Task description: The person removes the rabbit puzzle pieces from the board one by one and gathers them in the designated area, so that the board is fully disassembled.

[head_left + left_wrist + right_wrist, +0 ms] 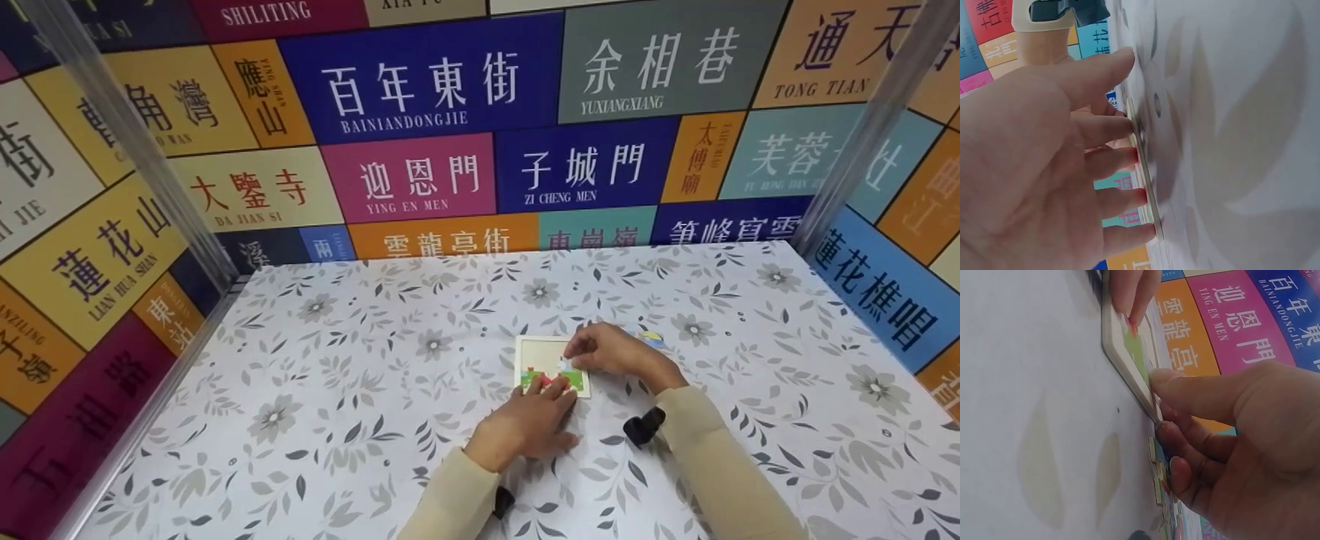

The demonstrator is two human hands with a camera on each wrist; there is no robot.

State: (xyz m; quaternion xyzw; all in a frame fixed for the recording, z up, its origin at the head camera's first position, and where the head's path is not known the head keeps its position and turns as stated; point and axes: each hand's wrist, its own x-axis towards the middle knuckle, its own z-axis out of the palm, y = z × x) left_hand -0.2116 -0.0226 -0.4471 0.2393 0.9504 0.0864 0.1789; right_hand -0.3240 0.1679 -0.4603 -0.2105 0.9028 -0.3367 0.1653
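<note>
Carefully braced puzzle board (540, 351) on tablecloth (375, 405) with left hand (525, 424), fingers straight, at its near edge; held right hand (621, 351) narrow at its right edge, could not tell on what. Called for light, level pressure, clear of loose pieces (1158, 490) to its right.

Large blue wall panel (424, 79): 百年東街, BAINIANDONGJIE
Grey wall panel (670, 64): 余相巷, YUXIANGXIANG
Pink wall panel (409, 177): 迎恩門, YING EN MEN
</note>
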